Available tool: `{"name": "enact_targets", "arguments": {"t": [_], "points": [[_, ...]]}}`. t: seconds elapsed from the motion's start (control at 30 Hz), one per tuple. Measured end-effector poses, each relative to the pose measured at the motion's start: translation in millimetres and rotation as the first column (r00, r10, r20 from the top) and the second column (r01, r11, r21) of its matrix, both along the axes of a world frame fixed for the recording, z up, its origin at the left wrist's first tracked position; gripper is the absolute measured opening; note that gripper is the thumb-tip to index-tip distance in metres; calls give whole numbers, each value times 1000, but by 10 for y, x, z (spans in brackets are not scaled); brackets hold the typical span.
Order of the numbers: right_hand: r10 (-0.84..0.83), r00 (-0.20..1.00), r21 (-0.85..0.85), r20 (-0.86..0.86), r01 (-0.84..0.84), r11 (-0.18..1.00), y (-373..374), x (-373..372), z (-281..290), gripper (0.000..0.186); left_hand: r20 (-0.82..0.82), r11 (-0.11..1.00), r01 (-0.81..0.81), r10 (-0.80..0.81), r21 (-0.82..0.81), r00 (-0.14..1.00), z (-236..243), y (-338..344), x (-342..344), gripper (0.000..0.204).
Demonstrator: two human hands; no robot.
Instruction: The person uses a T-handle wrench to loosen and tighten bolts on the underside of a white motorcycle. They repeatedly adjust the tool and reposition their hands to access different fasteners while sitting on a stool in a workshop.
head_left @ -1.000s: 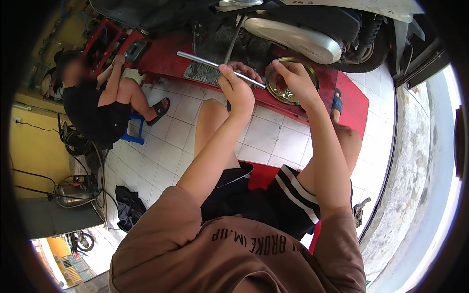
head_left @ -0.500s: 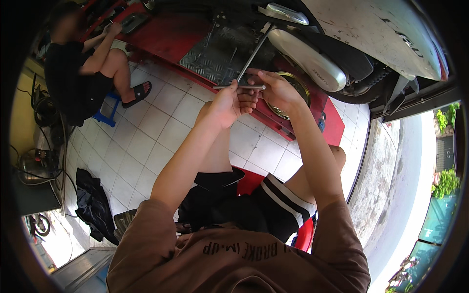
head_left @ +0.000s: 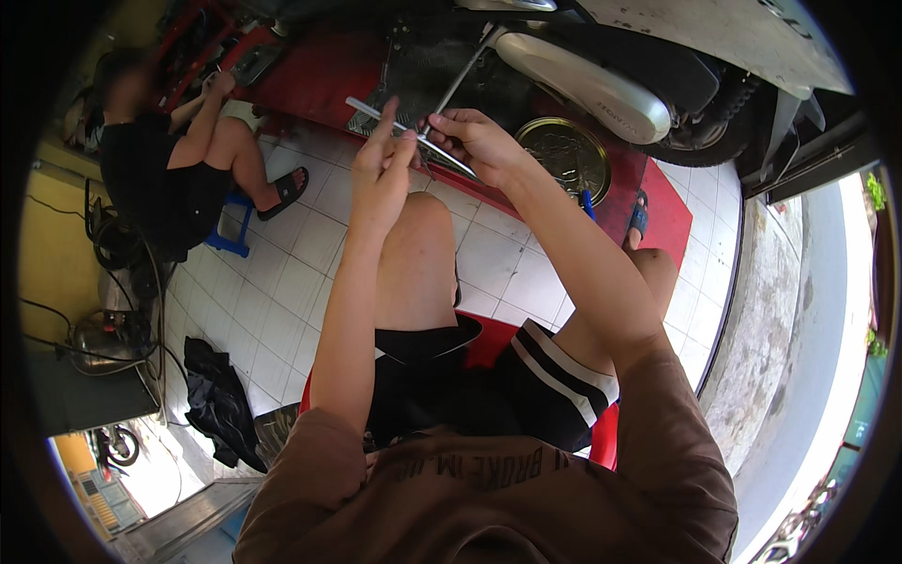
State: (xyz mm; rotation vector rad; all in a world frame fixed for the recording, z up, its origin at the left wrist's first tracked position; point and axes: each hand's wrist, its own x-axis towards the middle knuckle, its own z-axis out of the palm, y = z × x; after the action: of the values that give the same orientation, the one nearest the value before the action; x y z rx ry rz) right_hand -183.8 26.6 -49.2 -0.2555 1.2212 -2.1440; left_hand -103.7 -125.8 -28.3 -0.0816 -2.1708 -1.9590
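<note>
A metal T-handle wrench (head_left: 458, 86) is between my hands. Its long shaft slopes up and away to the right, and the far end meets the underside of a motorbike beside a silver cover (head_left: 587, 86); how it sits there is too small to tell. The crossbar slants, left end farther away. My left hand (head_left: 381, 174) has the crossbar between thumb and fingers, with a finger stretched out past it. Near the joint of bar and shaft, my right hand (head_left: 484, 150) is closed on the wrench, partly hiding that joint.
A round gold-rimmed tray (head_left: 602, 179) rests on the red platform (head_left: 669, 221) under the motorbike. At left, another person (head_left: 155, 160) sits on a blue stool (head_left: 228, 242). Black cloth (head_left: 214, 399) lies on the white tiled floor (head_left: 291, 230) near hoses and a tank.
The crossbar has turned from nearly level to a slant, its left end swinging away from me. Both hands have shifted left in view, and the left fingers have straightened. The whole view has shifted too.
</note>
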Motion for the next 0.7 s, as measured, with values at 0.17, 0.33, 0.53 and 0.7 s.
{"name": "enact_targets", "arguments": {"t": [0.17, 0.33, 0.53, 0.7], "points": [[152, 988, 39, -37, -151, 988, 152, -94, -65, 13, 127, 970, -53, 85, -238, 988, -373, 311, 136, 73], [242, 967, -98, -81, -249, 964, 235, -179, -5, 16, 51, 948, -88, 108, -306, 993, -518, 185, 29, 60], [184, 983, -52, -15, -184, 982, 261, -115, -29, 14, 104, 962, -7, 37, -271, 994, -510, 76, 132, 39], [165, 986, -66, 0, -165, 984, 298, -63, -30, 16, 55, 959, -15, 32, -284, 998, -536, 126, 143, 30]]}}
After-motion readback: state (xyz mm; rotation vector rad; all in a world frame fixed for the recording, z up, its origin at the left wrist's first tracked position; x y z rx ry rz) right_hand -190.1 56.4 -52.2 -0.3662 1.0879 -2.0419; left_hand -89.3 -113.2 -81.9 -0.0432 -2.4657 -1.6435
